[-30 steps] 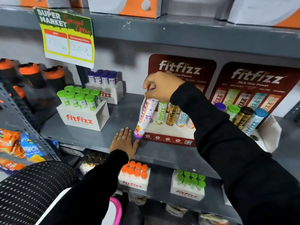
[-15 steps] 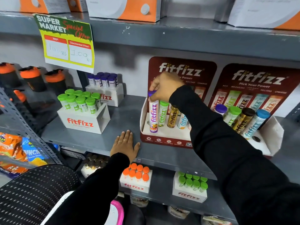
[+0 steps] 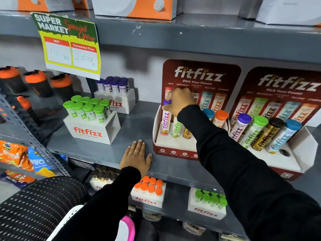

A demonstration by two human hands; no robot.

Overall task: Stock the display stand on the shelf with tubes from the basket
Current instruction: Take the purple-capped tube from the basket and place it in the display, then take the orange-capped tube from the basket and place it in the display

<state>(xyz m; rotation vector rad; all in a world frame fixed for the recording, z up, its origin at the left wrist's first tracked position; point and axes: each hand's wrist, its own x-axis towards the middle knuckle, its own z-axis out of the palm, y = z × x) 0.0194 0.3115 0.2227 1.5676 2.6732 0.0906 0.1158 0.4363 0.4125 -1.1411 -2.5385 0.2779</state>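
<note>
Right hand (image 3: 179,103) pinching the purple-capped white tube (image 3: 165,123) upright in the maroon cardboard display stand (image 3: 173,150) mid-frame, left hand (image 3: 136,158) flat, fingers spread, on grey metal shelf (image 3: 97,150).

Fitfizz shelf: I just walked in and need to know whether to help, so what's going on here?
A person is stocking the left display stand. Their right hand grips the cap of a purple-capped tube standing upright in the leftmost slot, beside a green-labelled tube. The left hand rests flat on the shelf. The right-hand stand shows one empty hole.
</note>
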